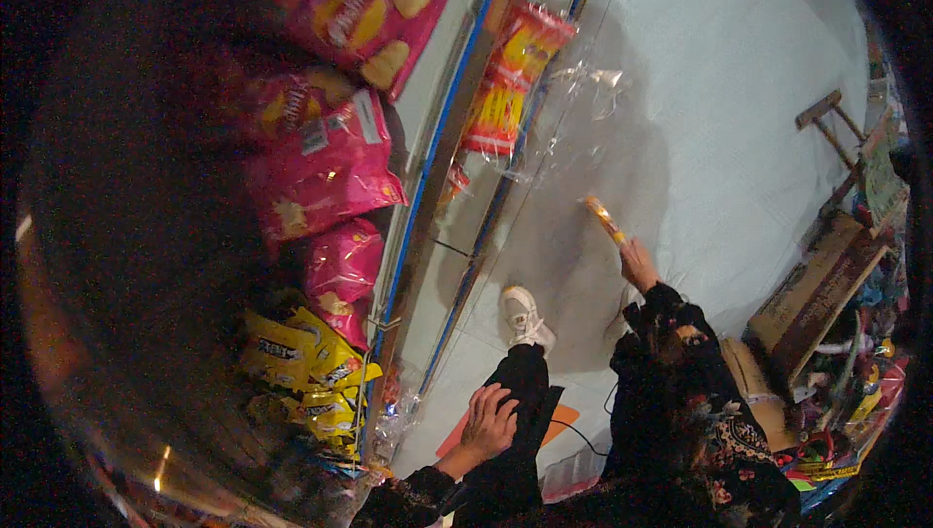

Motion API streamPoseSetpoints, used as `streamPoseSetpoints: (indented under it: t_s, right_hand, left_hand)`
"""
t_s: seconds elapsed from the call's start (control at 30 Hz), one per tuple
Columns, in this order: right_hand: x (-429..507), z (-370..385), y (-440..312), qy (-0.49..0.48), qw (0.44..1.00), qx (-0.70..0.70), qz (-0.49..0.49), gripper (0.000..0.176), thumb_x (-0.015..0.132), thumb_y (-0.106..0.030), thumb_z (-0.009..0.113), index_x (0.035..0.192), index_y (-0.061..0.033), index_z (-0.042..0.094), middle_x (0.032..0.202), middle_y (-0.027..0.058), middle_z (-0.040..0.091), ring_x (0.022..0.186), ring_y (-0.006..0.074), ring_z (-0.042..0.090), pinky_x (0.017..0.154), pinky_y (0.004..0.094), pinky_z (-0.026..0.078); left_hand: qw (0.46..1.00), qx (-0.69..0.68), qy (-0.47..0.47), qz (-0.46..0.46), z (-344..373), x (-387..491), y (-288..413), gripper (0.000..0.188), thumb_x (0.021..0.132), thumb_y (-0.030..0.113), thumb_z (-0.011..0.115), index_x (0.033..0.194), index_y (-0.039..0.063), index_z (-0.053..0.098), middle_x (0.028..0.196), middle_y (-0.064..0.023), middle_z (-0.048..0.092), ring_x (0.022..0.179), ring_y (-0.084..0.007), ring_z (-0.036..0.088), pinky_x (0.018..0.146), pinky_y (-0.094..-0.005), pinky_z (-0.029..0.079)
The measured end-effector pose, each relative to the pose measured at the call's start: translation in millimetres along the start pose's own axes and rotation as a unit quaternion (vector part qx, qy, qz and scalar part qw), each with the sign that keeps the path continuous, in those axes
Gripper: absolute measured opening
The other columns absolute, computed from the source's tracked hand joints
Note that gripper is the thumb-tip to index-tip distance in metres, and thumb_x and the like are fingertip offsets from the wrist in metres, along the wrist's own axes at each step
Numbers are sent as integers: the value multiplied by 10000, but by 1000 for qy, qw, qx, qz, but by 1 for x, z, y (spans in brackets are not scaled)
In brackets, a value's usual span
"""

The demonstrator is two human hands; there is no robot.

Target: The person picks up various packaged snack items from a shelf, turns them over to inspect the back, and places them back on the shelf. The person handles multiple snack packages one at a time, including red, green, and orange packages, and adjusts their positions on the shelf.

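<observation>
My right hand (638,266) reaches out over the floor and grips a slim orange-yellow packet (605,220) by its near end. What the packet contains cannot be made out. My left hand (490,422) rests on my black-clad leg (526,382), palm down and holding nothing. Ahead of the hands, a red and yellow multipack (510,80) in clear film lies on the low shelf ledge. Loose clear plastic wrap (583,102) spreads from it over the floor.
At left, a shelf with a blue edge strip (437,142) holds pink Lay's crisp bags (328,164) and yellow snack bags (321,364). A cardboard box (809,295) and a small wooden frame (834,123) stand at right. My white shoe (525,317) is on the pale tiled floor (714,127).
</observation>
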State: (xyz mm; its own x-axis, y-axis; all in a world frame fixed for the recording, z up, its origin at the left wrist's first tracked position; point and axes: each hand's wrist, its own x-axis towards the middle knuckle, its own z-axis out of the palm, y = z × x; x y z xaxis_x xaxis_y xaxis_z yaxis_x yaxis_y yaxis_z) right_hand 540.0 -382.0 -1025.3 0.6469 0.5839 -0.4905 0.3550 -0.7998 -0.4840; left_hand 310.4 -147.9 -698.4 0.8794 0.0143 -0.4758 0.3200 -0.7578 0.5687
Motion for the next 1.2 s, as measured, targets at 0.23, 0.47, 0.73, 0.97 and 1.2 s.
streamPoseSetpoints:
  t_s: [0.23, 0.47, 0.73, 0.97, 1.2]
  right_hand:
    - [-75, -132, -36, -28, 976, 125, 176, 202, 656, -159, 584, 800, -19, 597, 728, 190, 601, 722, 341, 587, 635, 407, 467]
    - [-209, -333, -148, 19, 942, 318, -106, 136, 694, -46, 631, 822, -53, 585, 792, 66, 534, 698, 165, 537, 543, 286, 441]
    - [-309, -527, -289, -157, 896, 216, -354, 147, 682, -25, 669, 752, -42, 541, 949, 86, 549, 854, 241, 560, 664, 309, 481]
    - [-343, -605, -391, -178, 904, 182, -343, 469, 713, -170, 702, 1108, -75, 469, 1035, 124, 540, 844, 294, 574, 741, 344, 471]
    - [-357, -641, -498, -68, 890, -12, -451, 535, 726, -163, 671, 1196, -76, 430, 1005, 148, 564, 809, 302, 593, 681, 364, 489]
  left_hand:
    - [998, 43, 10, -36, 19, -16, 29, 275, 753, 120, 552, 1009, 25, 523, 1104, -156, 440, 1095, -333, 394, 932, -455, 302]
    - [917, -345, 57, -194, -36, -5, 119, 534, 761, 204, 648, 1190, 37, 378, 1009, -125, 543, 875, -207, 577, 593, -310, 478]
    - [585, -807, 68, -47, -215, -54, 241, 528, 877, 218, 500, 1333, 241, 237, 1084, -70, 541, 703, -74, 497, 497, -164, 356]
    - [622, -745, 195, 142, -300, -125, 289, 236, 875, 165, 479, 1101, 125, 421, 991, -76, 537, 908, -147, 531, 651, -246, 431]
    - [716, -595, 279, 235, -382, -182, 308, 477, 811, 199, 601, 1203, 83, 356, 1161, -118, 460, 946, -200, 534, 704, -300, 473]
